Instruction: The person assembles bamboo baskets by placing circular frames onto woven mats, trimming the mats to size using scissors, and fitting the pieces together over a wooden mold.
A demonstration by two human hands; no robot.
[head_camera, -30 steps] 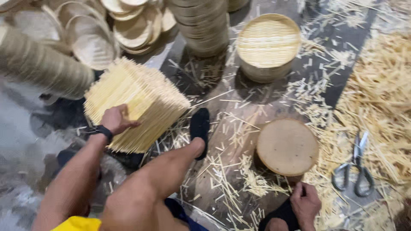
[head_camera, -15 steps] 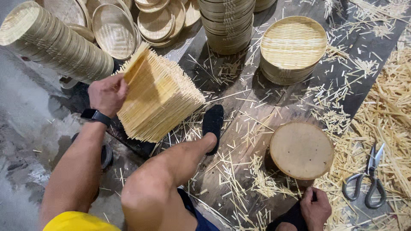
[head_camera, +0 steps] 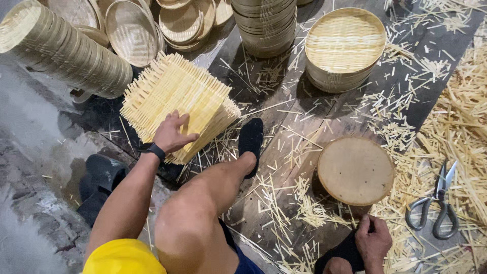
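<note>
Item: stack of pale square woven bamboo mats [head_camera: 177,104], tilted on the floor beside the black-socked foot [head_camera: 251,142]. Left hand [head_camera: 170,134] lies spread on its near edge, grip loose, seemingly steadying it. Right hand [head_camera: 373,241] rests closed on dark cloth, clear of the round wooden block [head_camera: 355,170].

My left hand [head_camera: 171,133] reaches forward, fingers spread flat; my right hand [head_camera: 373,239] curls loosely near my foot.

Pale yellow woven mats [head_camera: 177,101]; black sock [head_camera: 251,142]
</note>
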